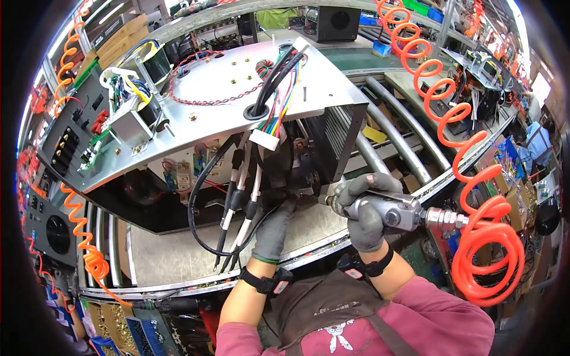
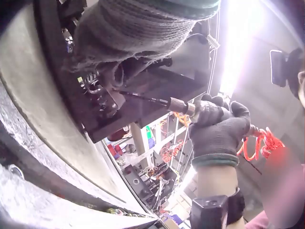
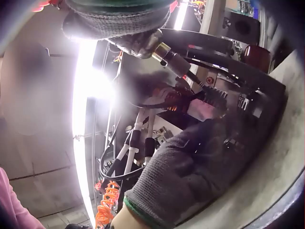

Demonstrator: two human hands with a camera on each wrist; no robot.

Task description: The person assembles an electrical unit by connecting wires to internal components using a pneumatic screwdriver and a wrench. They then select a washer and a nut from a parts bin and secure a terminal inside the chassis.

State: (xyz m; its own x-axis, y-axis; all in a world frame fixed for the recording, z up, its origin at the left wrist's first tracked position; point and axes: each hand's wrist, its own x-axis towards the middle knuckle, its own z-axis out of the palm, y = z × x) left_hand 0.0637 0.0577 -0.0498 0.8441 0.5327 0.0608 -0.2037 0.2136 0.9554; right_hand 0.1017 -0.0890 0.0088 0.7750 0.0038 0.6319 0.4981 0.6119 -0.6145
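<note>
My right hand (image 1: 368,210), in a grey glove, grips an air screwdriver (image 1: 404,213) with an orange coiled hose on its back end. Its long bit (image 2: 140,97) points into the open front of a black metal housing (image 1: 139,207), as the left wrist view shows. The gloved left hand (image 1: 276,228) reaches into that same opening, low down and close to the bit's tip. Its fingertips are in shadow inside, and I cannot tell whether they hold a part. Beside the left hand hang black and white cables (image 1: 240,202). Above them dangles a white connector (image 1: 264,139) on coloured wires.
The housing stands on a worktop (image 1: 178,255) with metal rollers (image 1: 395,127) to its right. Transformers (image 1: 139,118) and wiring sit on the housing's top plate (image 1: 231,113). An orange hose (image 1: 442,95) coils down at right, another (image 1: 74,207) at left. Parts bins (image 1: 122,326) lie lower left.
</note>
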